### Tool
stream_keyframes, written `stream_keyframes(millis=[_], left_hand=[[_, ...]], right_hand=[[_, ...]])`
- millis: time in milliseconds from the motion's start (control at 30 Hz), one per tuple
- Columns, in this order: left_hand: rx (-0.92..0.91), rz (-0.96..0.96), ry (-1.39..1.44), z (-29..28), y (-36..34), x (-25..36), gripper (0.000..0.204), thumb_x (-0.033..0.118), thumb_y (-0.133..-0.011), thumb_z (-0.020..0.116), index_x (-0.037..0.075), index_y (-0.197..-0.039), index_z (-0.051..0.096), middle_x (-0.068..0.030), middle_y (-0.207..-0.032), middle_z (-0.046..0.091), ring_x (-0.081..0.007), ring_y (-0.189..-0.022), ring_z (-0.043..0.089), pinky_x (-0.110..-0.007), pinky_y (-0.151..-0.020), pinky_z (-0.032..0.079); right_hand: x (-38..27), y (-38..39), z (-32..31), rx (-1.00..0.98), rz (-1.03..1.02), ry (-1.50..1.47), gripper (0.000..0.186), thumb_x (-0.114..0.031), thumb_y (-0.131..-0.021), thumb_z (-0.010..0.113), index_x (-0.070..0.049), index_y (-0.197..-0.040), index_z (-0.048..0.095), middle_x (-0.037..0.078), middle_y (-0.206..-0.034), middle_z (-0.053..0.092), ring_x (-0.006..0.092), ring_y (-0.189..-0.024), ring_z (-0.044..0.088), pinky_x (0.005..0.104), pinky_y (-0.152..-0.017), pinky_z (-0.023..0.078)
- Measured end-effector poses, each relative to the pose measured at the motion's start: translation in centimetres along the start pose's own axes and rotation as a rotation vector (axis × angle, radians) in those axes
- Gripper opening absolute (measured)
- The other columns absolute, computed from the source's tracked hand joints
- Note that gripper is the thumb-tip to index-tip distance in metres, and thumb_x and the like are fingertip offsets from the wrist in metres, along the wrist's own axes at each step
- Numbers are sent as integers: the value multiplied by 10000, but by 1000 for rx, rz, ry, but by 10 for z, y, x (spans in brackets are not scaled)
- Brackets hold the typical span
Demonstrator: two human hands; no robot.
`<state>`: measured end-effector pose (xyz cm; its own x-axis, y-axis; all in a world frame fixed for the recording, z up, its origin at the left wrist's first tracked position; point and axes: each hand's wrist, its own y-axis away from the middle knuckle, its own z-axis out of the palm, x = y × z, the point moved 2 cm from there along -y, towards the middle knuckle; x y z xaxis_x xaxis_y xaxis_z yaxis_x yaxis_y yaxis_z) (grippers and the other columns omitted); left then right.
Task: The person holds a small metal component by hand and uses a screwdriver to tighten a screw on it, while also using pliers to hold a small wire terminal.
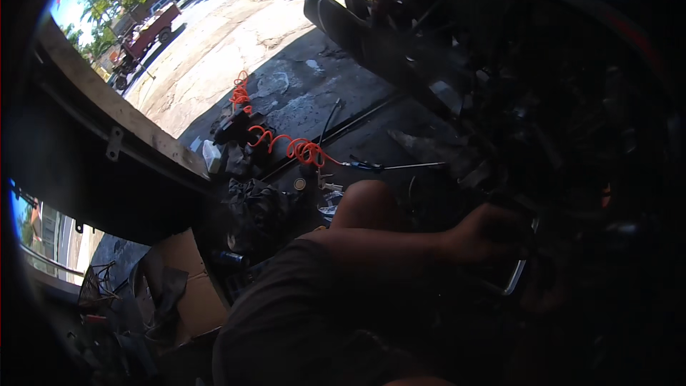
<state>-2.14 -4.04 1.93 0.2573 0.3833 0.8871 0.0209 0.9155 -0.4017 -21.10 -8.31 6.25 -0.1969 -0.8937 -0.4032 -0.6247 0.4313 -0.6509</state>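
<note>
My left hand (pixel 489 232) reaches rightward past my raised knee (pixel 368 204) into deep shadow beside a motorcycle (pixel 361 39). Its fingers blend into the dark, so I cannot make out their grip. Just below this hand, a curved, shiny edge (pixel 514 279) catches the light; what it belongs to is too dark to tell. A faint shape to the right of that edge looks like my right hand (pixel 543 293), with its fingers lost in shadow. Left of the motorcycle, an air blow gun (pixel 364 166) with a long thin nozzle lies on the floor, joined to an orange coiled hose (pixel 304 150).
A crumpled black bag (pixel 257 204) and a small round lid-like thing (pixel 299 184) lie left of my knee. Farther left stands an open cardboard box (pixel 196 286). Sunlit pavement (pixel 221 43) stretches beyond the shade, with a red cargo vehicle (pixel 153 32) on it.
</note>
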Motion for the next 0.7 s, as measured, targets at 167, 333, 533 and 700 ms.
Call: stream_keyframes(millis=[167, 333, 533, 700], left_hand=[[203, -1, 70, -27, 37, 7, 172, -32, -834, 724, -12, -994, 665, -77, -965, 709, -131, -953, 670, -279, -835, 549], [173, -27, 222, -3, 15, -2, 201, -64, -826, 714, -15, -1005, 637, -84, -978, 698, -134, -934, 668, -270, -818, 548], [169, 35, 209, -3, 18, -7, 204, -55, -824, 725, -18, -1003, 633, -84, -975, 699, -126, -916, 665, -265, -809, 545], [115, 17, 199, -8, 18, -2, 176, -47, -825, 730, -35, -987, 662, -113, -988, 711, -139, -930, 669, -274, -832, 544]], right_hand=[[-10, -33, 45, 55, -166, -139, 235, 36, -747, 707, -17, -968, 647, 103, -859, 659, 247, -737, 646, 332, -620, 516], [4, -24, 16, 86, -160, -122, 223, 39, -757, 711, -19, -962, 648, 97, -856, 665, 234, -722, 648, 326, -604, 517], [-1, -20, 19, 119, -213, -113, 201, 24, -768, 723, -4, -949, 641, 97, -849, 658, 233, -716, 641, 325, -604, 513], [2, -21, 21, 97, -211, -146, 184, 26, -770, 718, 2, -938, 645, 110, -846, 654, 256, -724, 641, 348, -622, 518]])
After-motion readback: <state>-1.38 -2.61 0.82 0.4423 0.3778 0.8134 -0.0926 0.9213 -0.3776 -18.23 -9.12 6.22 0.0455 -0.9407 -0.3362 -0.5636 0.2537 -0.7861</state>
